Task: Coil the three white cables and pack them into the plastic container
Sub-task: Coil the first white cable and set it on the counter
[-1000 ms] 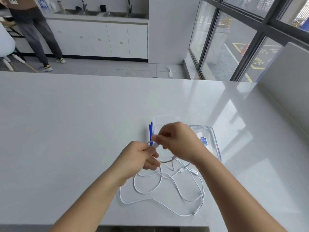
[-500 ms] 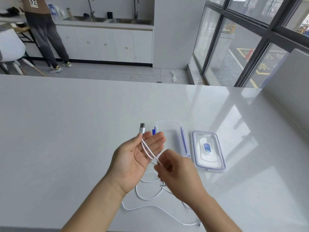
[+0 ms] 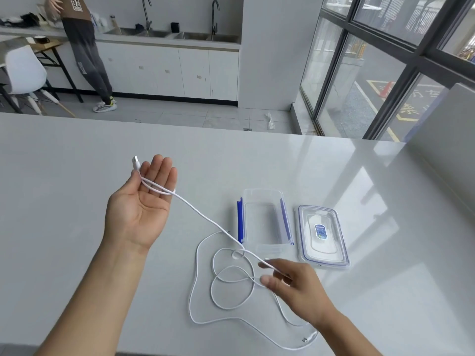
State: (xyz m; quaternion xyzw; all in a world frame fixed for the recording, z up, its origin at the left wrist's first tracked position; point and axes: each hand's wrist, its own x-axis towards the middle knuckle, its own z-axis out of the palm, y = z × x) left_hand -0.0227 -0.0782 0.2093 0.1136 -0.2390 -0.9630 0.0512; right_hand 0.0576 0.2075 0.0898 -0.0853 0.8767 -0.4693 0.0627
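Note:
My left hand (image 3: 140, 204) is raised palm up, fingers straight, with a white cable (image 3: 203, 215) looped across the fingers and its USB plug (image 3: 135, 161) sticking up past the fingertips. The cable runs tight, down and right, to my right hand (image 3: 293, 283), which pinches it between thumb and fingers. Below, more white cable lies in loose tangled loops (image 3: 211, 289) on the table, one small plug (image 3: 305, 339) near the front edge. The clear plastic container (image 3: 264, 249) with blue side clips stands open and holds nothing, just beyond my right hand.
The container's clear lid (image 3: 308, 260) lies flat to its right. The white table (image 3: 64, 176) stretches far left and back. A white wall panel (image 3: 447, 155) borders its right side. A person (image 3: 84, 47) stands at the far kitchen counter, beside a white chair (image 3: 23, 70).
My left hand has lifted up and left with the cable looped on its fingers. My right hand has slid down the cable toward me, drawing it taut.

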